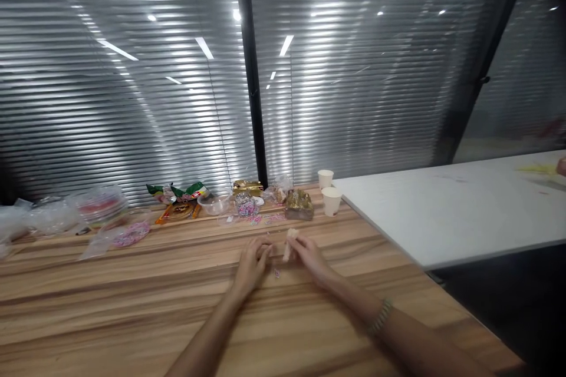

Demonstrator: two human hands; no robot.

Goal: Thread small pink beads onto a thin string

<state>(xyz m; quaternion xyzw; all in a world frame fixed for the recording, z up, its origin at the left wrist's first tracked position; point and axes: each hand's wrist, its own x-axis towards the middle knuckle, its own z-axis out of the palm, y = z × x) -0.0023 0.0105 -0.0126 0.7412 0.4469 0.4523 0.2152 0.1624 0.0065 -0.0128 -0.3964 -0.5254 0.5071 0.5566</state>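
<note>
My right hand (311,255) pinches a pale beige, flat strip (289,245) and holds it tilted just above the wooden table (177,312). The strip's exact kind is too blurred to make out. To its left, my left hand (253,263) rests low at the tabletop with its fingers curled inward. Whatever lies between those fingers, if anything, is hidden. A small pink-and-white bit (276,273) lies on the wood between the two hands. Past the fingertips are loose pink and white pieces (274,219).
Two paper cups (332,202) stand beyond my right hand, beside a gold-wrapped block (299,206). Further left are a clear plastic bowl (214,204), a green snack packet (183,191) and stacked plastic lids (101,206). A white table (442,206) adjoins on the right; part of another person's hand (561,166) shows there.
</note>
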